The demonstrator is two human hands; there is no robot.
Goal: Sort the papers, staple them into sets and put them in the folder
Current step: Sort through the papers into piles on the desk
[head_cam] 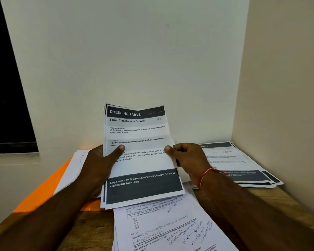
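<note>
Far left I see a dark window (pixel 5 87), not in the way. Orange folder (pixel 42 189) lies flat on the wooden table (pixel 272 201), left of the hands, with plain white sheets (pixel 71 171) on top of it.

Left hand (pixel 100 165) grips the left edge of the "DRESSING TABLE" stack (pixel 141 163): thumb pressed across the front of the top page, fingers hidden behind the paper, so I can't tell their spread. The stack is several sheets, held up off the table and tilted toward the camera, top leaning to the wall. Its lower edge sits over the maths sheets (pixel 170 230), which lie on the table nearest me; contact not clear.

Right hand (pixel 187 158) pinches the stack's right edge, thumb tip on the front, fingers curled round behind. Red thread (pixel 206 175) on that wrist.

Right of it, a separate pile of printed sheets with dark bands (pixel 243 167) lies fanned on the table, against the right wall (pixel 283 87), apart from the held stack.
</note>
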